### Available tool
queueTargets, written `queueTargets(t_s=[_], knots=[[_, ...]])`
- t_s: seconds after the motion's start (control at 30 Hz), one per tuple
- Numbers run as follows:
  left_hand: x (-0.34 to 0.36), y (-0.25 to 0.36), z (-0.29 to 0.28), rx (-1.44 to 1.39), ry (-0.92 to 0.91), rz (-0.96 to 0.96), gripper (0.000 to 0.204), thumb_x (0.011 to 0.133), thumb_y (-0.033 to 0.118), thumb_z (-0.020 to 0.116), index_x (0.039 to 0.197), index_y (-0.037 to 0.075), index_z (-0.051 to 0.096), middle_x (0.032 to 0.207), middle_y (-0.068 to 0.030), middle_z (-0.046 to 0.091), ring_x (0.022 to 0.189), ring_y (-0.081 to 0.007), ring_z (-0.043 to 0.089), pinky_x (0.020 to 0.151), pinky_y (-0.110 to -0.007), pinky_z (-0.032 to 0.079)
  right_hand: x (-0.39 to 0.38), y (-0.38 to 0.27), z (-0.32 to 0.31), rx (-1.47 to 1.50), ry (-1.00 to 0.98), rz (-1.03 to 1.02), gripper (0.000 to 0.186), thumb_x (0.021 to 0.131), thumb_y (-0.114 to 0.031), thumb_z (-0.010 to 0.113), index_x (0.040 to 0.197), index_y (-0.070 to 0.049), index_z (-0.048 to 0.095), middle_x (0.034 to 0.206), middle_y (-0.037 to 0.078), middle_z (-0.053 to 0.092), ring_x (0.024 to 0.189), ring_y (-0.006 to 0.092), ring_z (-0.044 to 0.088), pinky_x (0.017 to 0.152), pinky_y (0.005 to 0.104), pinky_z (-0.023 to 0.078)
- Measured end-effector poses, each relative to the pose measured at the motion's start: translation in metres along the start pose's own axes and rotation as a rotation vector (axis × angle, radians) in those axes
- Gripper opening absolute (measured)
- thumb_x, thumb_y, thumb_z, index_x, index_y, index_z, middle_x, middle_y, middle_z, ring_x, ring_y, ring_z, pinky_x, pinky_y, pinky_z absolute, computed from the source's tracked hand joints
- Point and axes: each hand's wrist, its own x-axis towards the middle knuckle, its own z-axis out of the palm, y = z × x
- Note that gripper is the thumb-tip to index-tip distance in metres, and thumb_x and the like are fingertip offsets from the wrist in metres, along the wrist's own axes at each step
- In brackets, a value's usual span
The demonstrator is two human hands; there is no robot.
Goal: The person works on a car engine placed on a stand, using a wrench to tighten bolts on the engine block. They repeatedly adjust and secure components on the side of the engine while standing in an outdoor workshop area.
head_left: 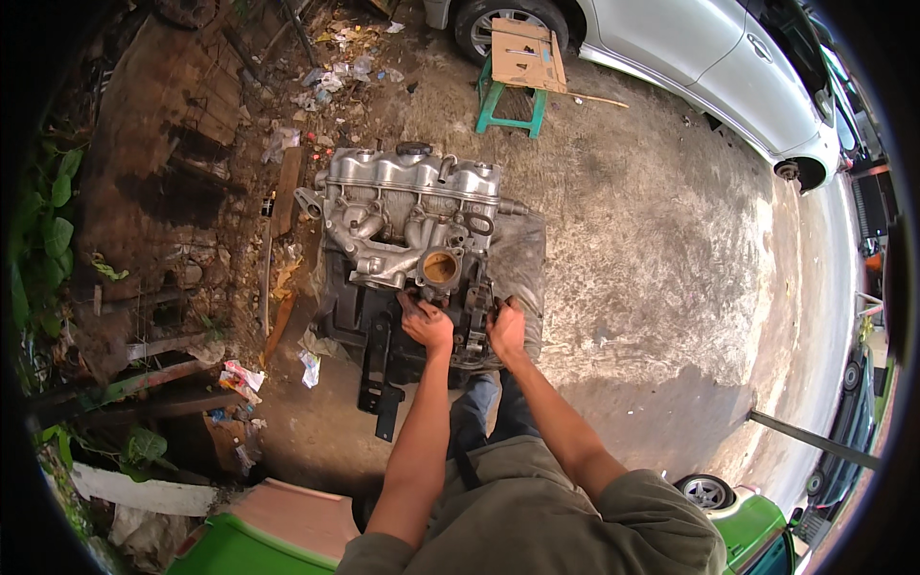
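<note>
A silvery metal car engine [412, 196] stands in front of me, its ribbed cover on the far side and a round, rust-brown opening [440, 269] facing up. Just below that opening my left hand [427, 324] is closed, with the fingertips tucked under the metal; what they grip is hidden. My right hand [507, 331] is closed at the engine's right side, beside a dark bracket-like part [475, 311]. Whatever its fingers hold is too small to make out. A black flat metal bracket [377, 359] juts toward me, left of my left forearm.
A green stool [513, 107] with cardboard [527, 57] on top stands beyond the engine, near a silver car [671, 48]. Litter [331, 81], planks [287, 187] and scrap lie along the left. Green car bodywork [249, 537] is at the lower left.
</note>
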Motion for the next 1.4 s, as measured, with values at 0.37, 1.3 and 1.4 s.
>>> queueTargets(t_s=[0.37, 1.3, 1.4], knots=[[-0.003, -0.003, 0.005, 0.12, 0.073, 0.036, 0.037, 0.092, 0.022, 0.038, 0.108, -0.008, 0.055, 0.095, -0.0309, 0.065, 0.084, -0.0492, 0.062, 0.074, -0.053, 0.049, 0.013, -0.005, -0.019, -0.135, -0.241, -0.059, 0.036, 0.074, 0.002, 0.065, 0.108, 0.01, 0.058, 0.109, 0.031, 0.053, 0.1, 0.0512, 0.056, 0.086, 0.0512, 0.05], [-0.005, -0.002, -0.002, 0.083, 0.059, 0.054, 0.043, 0.092, 0.02, 0.039, 0.116, -0.014, 0.052, 0.087, -0.0307, 0.062, 0.071, -0.0499, 0.057, 0.068, -0.053, 0.046, 0.105, 0.118, 0.047, 1.231, -0.116, 1.129, 0.008, 0.096, -0.01, 0.047, 0.089, -0.007, 0.051, 0.068, 0.008, 0.052, 0.049, 0.0226, 0.05, 0.043, 0.0344, 0.039], [-0.009, -0.004, -0.002, 0.149, -0.022, -0.069, 0.054, 0.097, 0.025, 0.037, 0.133, -0.013, 0.046, 0.106, -0.0328, 0.064, 0.09, -0.047, 0.06, 0.085, -0.053, 0.044, 0.093, 0.117, 0.017, 1.045, -0.094, 0.827, 0.017, 0.096, -0.016, 0.056, 0.101, 0.001, 0.055, 0.091, 0.022, 0.069, 0.07, 0.0327, 0.069, 0.054, 0.0396, 0.055]])
